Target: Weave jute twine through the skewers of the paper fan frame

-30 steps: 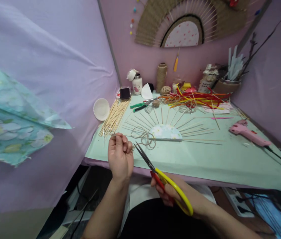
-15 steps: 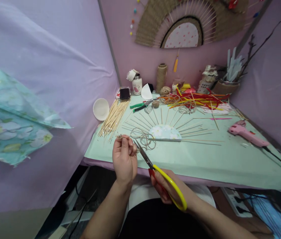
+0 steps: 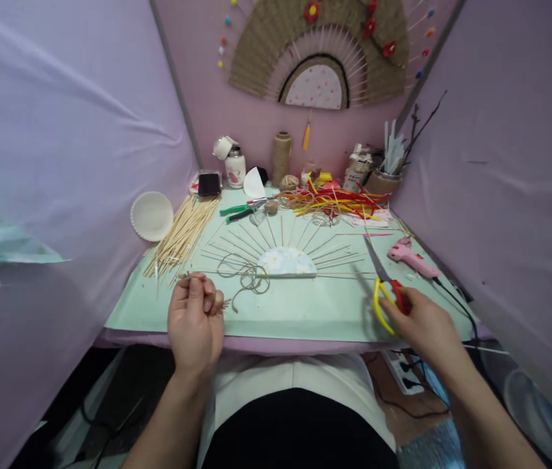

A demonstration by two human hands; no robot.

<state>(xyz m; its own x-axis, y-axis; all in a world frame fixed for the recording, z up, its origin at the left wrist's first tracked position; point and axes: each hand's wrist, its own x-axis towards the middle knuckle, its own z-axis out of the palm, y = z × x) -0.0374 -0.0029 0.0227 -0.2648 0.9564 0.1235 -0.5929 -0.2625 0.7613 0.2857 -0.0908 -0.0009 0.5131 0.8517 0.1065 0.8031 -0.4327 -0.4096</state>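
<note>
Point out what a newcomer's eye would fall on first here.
Probably the big brown fan with red flowers, high on the wall. Next, the scissors with yellow and red handles in the right hand, then the flowered half-circle mid-table, thin sticks spreading around it.

Mint-green tabletop (image 3: 334, 312), 1 pink glue gun (image 3: 413, 258), pale sticks (image 3: 183, 231)

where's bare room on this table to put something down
Widest: the green tabletop in front of the flowered half-circle, between loose twine and scissors. Smaller: front-left corner, between stick pile and left hand. Crowded: the back, around colourful strips.
</note>
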